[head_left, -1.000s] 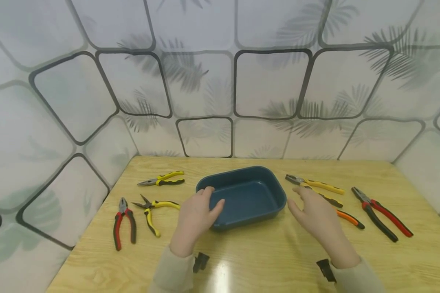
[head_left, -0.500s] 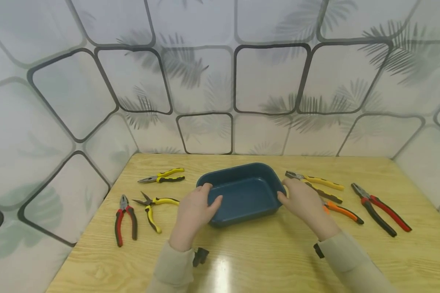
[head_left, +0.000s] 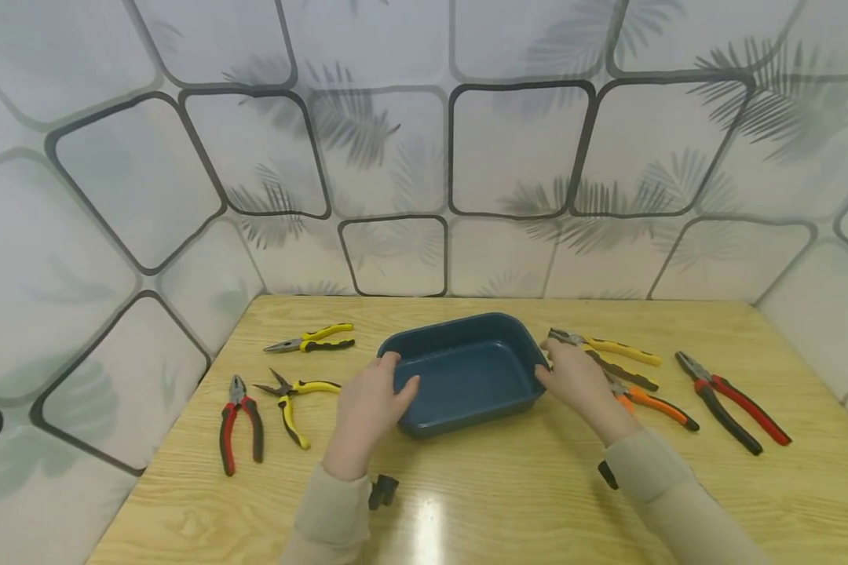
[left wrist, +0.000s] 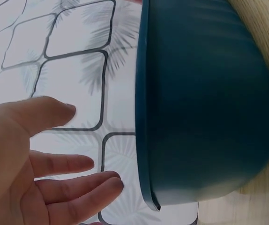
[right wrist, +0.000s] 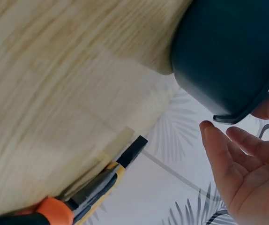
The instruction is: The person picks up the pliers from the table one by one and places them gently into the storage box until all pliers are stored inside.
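A dark blue rectangular box (head_left: 459,426) stands slightly askew in mid-table, nothing inside it. My left hand (head_left: 367,404) is at its left end with relaxed fingers; the left wrist view shows thumb and fingers (left wrist: 78,190) apart from the outer wall. At the opposite end my right hand (head_left: 579,380) has its thumb over the rim, while its fingers (right wrist: 219,145) extend just outside the corner. Whether those fingertips touch the box cannot be told. Beside that hand lie yellow-and-black pliers (head_left: 622,350) and orange-handled pliers (head_left: 660,404), partly covered by it.
Red-and-black pliers (head_left: 745,408) lie far right on the wooden table (head_left: 502,502). On the left are yellow-handled long-nose pliers (head_left: 332,329), a second yellow-handled pair (head_left: 291,422) spread open, and red-and-black pliers (head_left: 228,439). A patterned backdrop (head_left: 516,149) rises behind.
My right hand has moved left and in to the box's right end, bringing the thumb over its rim and uncovering more of the orange-handled pliers. My left hand has drawn back slightly leftward.
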The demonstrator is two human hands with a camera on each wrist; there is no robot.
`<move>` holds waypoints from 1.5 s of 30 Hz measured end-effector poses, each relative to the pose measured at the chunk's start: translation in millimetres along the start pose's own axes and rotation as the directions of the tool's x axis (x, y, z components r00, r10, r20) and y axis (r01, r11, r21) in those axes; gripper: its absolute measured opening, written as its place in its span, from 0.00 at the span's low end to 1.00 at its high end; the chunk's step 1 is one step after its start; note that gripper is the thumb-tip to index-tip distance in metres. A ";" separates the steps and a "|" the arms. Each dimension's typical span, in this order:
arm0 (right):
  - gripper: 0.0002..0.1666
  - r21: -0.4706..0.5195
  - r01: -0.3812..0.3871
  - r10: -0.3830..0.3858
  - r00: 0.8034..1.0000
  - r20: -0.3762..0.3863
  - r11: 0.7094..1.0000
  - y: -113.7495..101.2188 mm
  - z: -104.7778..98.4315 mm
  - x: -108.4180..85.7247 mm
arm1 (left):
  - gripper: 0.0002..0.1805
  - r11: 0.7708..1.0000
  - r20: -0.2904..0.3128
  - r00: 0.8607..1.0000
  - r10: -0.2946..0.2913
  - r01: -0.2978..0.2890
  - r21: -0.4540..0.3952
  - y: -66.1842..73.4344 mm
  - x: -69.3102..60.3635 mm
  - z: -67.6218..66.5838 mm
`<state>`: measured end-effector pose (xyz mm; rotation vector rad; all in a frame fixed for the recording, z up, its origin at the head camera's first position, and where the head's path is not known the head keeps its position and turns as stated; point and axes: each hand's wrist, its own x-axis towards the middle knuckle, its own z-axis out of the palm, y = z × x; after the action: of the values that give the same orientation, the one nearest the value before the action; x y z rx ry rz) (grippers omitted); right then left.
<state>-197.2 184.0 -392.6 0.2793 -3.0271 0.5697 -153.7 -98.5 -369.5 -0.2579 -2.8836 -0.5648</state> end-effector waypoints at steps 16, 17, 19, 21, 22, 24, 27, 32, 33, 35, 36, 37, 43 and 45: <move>0.20 0.039 0.007 -0.006 1.000 -0.018 0.999 0.9 2.9 1.1 | 0.16 0.951 0.152 0.944 -0.292 0.271 0.146 -10.0 5.0 -3.8; 0.20 0.040 0.007 -0.007 1.000 -0.019 0.999 0.8 2.6 0.8 | 0.16 0.951 0.175 0.938 -0.299 0.277 0.136 -10.3 4.9 -3.5; 0.21 0.042 0.009 -0.009 1.000 -0.020 0.999 0.5 1.9 0.3 | 0.15 0.954 0.199 0.935 -0.294 0.276 0.112 -10.6 4.7 -2.5; 0.21 0.044 0.009 -0.008 1.000 -0.020 0.999 0.1 0.9 -0.2 | 0.12 0.962 0.216 0.938 -0.272 0.262 0.077 -11.2 4.8 -0.9; 0.21 0.045 0.010 -0.009 1.000 -0.019 0.999 0.0 0.4 -0.3 | 0.11 0.967 0.222 0.941 -0.256 0.249 0.061 -11.5 5.0 -0.1; 0.21 0.046 0.008 -0.007 1.000 -0.017 0.999 0.3 -0.4 -0.2 | 0.10 0.976 0.217 0.951 -0.219 0.214 0.043 -11.6 5.3 1.9; 0.21 0.050 0.007 -0.006 1.000 -0.015 0.999 0.7 -0.2 0.5 | 0.08 0.984 0.206 0.962 -0.177 0.175 0.029 -11.8 6.0 5.1; 0.20 0.068 0.015 -0.014 1.000 -0.021 0.998 1.9 2.7 1.9 | 0.04 0.987 0.201 0.966 -0.161 0.159 0.024 -9.4 6.7 7.2; 0.20 0.073 0.016 -0.015 1.000 -0.020 0.997 2.4 3.3 1.9 | 0.04 0.987 0.203 0.966 -0.158 0.157 0.024 -8.9 6.8 7.5; 0.20 0.084 0.014 -0.012 1.000 -0.015 0.996 3.2 3.6 1.3 | 0.03 0.989 0.201 0.968 -0.149 0.146 0.028 -8.3 7.1 8.3; 0.20 0.088 0.012 -0.010 1.000 -0.016 0.996 4.0 4.0 1.1 | 0.03 0.989 0.200 0.969 -0.145 0.142 0.029 -8.0 7.4 8.8; 0.20 0.091 0.012 -0.010 1.000 -0.017 0.996 4.6 4.0 0.8 | 0.03 0.990 0.199 0.970 -0.142 0.139 0.028 -7.9 7.6 9.4; 0.20 0.101 0.006 -0.004 1.000 -0.022 0.995 8.7 3.4 -0.9 | 0.03 0.992 0.190 0.974 -0.124 0.128 -0.005 -7.2 11.4 11.5; 0.21 0.105 0.000 0.002 1.000 -0.018 0.994 10.5 3.4 -2.5 | 0.03 0.994 0.179 0.978 -0.110 0.113 -0.006 -7.4 12.8 12.0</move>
<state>-196.7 192.8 -399.7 0.2751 -2.9855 0.7285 -169.4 -98.9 -380.2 -0.1568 -3.0842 -0.6136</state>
